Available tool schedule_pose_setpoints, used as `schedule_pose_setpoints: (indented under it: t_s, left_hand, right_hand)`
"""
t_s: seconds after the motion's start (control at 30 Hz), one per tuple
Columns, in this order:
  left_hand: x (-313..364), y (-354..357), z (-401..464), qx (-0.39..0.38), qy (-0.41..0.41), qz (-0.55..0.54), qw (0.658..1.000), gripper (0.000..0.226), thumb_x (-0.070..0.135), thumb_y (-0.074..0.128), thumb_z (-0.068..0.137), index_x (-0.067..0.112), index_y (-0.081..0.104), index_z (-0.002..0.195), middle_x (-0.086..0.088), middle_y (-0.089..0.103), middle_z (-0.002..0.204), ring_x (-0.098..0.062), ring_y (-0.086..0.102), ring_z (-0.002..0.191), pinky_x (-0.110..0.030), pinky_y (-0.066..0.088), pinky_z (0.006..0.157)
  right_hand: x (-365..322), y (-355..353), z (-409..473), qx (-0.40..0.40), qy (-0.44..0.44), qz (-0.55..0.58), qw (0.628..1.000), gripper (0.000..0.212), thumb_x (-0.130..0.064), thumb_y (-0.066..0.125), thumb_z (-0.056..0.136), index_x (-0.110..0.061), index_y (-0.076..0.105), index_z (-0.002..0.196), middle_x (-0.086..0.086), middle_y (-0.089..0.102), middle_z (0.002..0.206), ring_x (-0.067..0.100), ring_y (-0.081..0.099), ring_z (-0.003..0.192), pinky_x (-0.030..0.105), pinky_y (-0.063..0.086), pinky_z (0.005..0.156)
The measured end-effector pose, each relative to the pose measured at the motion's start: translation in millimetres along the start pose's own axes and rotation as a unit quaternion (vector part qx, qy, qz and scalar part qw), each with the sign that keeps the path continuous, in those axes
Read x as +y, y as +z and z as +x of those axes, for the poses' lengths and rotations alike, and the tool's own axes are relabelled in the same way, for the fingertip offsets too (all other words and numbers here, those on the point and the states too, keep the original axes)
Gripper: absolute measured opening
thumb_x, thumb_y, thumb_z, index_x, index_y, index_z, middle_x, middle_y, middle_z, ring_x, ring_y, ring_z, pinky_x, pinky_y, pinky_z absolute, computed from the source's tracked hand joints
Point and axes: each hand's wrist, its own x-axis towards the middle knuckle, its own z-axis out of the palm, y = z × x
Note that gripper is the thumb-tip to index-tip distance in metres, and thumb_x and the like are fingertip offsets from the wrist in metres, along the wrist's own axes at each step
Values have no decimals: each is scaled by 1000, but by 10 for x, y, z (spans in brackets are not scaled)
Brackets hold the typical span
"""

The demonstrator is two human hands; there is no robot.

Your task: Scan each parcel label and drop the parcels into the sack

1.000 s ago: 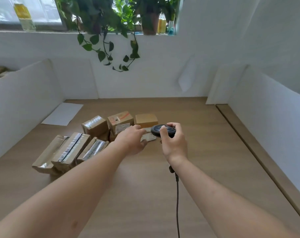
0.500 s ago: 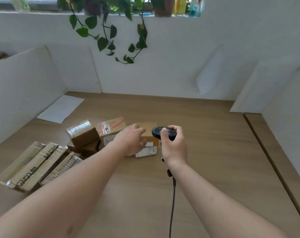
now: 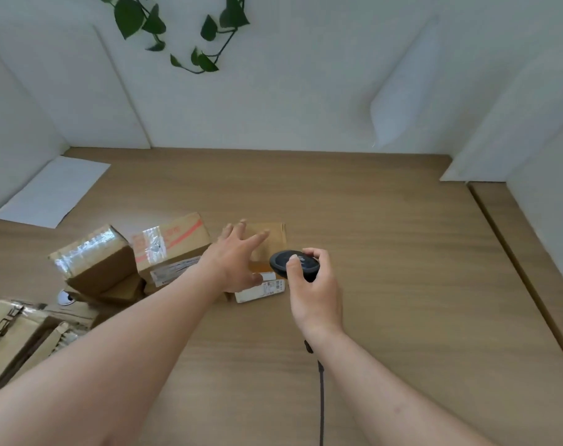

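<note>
step: grab small box (image 3: pixel 268 244), mid-counter (image 3: pixel 386 252) | left hand (image 3: pixel 233 262) fingers spread above it, holding nothing | right hand (image 3: pixel 315 291) grips scanner (image 3: pixel 293 263) | I'd turn its near-side label (image 3: pixel 260 288) toward the scanner

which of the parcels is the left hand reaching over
The small plain brown parcel on the far right of the group, beside the scanner. The left hand spreads over it; the taped parcels lie further left.
</note>
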Motion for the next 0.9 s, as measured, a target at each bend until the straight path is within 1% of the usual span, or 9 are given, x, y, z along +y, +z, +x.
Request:
schedule_pose_setpoints:
  t_s: [0.07, 0.13, 0.2, 0.27, 0.37, 0.43, 0.53, 0.7, 0.9]
  left_hand:
    - [-30, 2, 126, -10, 5, 3, 1000, 110, 54, 79, 85, 51, 2, 164, -12, -8, 175, -38, -7, 161, -53, 14, 129]
    - [-49, 9, 228, -16, 7, 0, 1000, 111, 56, 78, 83, 53, 2, 163, -16, -3, 174, -39, -4, 161, -52, 12, 130]
    - [-56, 24, 297, -11, 8, 1, 1000, 108, 57, 77, 81, 55, 6, 162, -19, 12, 171, -41, 8, 159, -53, 21, 128]
    - [-37, 37, 322, -8, 4, 4, 1000, 104, 57, 77, 81, 56, 11, 161, -18, 25, 161, -42, 21, 154, -52, 30, 124]
    - [27, 47, 283, -4, -4, 5, 1000, 103, 63, 78, 77, 59, 15, 159, -12, 34, 142, -38, 40, 136, -46, 45, 111]
    - [85, 49, 199, 5, -10, 2, 1000, 102, 66, 77, 76, 59, 17, 158, -9, 35, 134, -36, 46, 125, -44, 49, 104]
    - [164, 39, 23, 27, -16, -3, 999, 100, 71, 73, 77, 57, 18, 159, -10, 36, 133, -36, 48, 122, -46, 49, 104]
    - [251, -36, -368, 62, -24, -5, 998, 98, 78, 69, 77, 56, 20, 159, -12, 39, 137, -35, 49, 122, -49, 46, 106]
    - [277, -71, -925, 74, 2, -22, 997, 96, 76, 70, 78, 56, 22, 159, -13, 38, 141, -37, 48, 126, -52, 46, 108]
  right_hand:
    - [32, 23, 32, 0, 7, -3, 1000, 18, -49, 62, 101, -41, 58, 116, -21, 70, 99, 1, 66, 91, 34, 54, 78]
    - [48, 36, 66, 6, 13, -4, 1000, 19, -49, 62, 100, -41, 58, 116, -21, 71, 99, 0, 66, 90, 34, 54, 78]
    - [72, 39, 99, 12, 19, -6, 1000, 21, -50, 62, 100, -41, 58, 118, -20, 71, 100, 3, 67, 92, 35, 56, 82]
    - [86, 41, 107, 18, 24, -8, 1000, 22, -53, 62, 99, -42, 57, 117, -18, 72, 99, 7, 68, 92, 37, 57, 83]
    - [90, 24, 79, 32, 30, 0, 999, 31, -64, 58, 89, -45, 56, 113, -14, 75, 95, 16, 71, 88, 41, 60, 79]
    - [75, -12, 34, 43, 34, 1, 999, 28, -60, 60, 92, -43, 57, 114, -14, 74, 96, 16, 71, 89, 41, 60, 81]
    - [28, -74, -81, 58, 29, -1, 998, 21, -52, 63, 98, -41, 58, 116, -17, 73, 98, 13, 70, 92, 40, 59, 84]
    - [-117, -146, -416, 74, 19, 10, 997, 20, -52, 63, 98, -42, 57, 115, -19, 72, 99, 16, 72, 93, 43, 60, 84]
    - [-204, -276, -1025, 120, 14, 13, 993, 22, -51, 63, 98, -40, 59, 116, -16, 73, 101, 15, 70, 95, 40, 58, 84]
